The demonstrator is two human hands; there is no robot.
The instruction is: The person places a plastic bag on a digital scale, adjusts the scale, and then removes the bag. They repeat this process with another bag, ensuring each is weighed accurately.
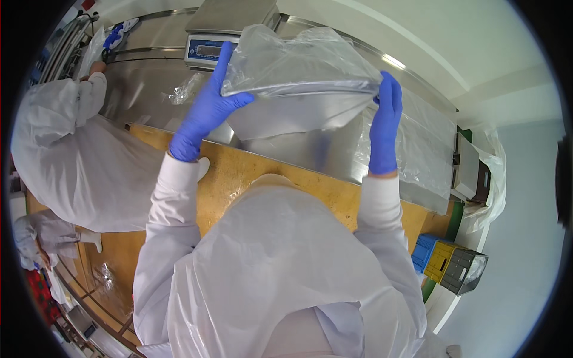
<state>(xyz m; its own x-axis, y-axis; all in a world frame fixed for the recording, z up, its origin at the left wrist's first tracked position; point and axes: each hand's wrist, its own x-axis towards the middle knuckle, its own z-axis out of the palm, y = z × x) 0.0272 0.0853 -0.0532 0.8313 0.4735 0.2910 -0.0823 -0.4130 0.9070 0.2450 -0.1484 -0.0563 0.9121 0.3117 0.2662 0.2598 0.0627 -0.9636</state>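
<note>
Above the steel surface (pixel 140 89), I hold a clear plastic bag (pixel 304 56) spread wide, near a grey scale (pixel 225 21). My right hand (pixel 387 122) has its grip closed on one end of the bag. My left hand (pixel 206 113) meets the other end, thumb and forefinger apart; I cannot tell whether its hidden fingers grip. Crumpled plastic (pixel 185 89) lies left of the scale.

Industrial workroom: steel bench (pixel 149 83), digital scale (pixel 224 21), plastic crates (pixel 443 262), co-worker (pixel 77 164) in white
</note>
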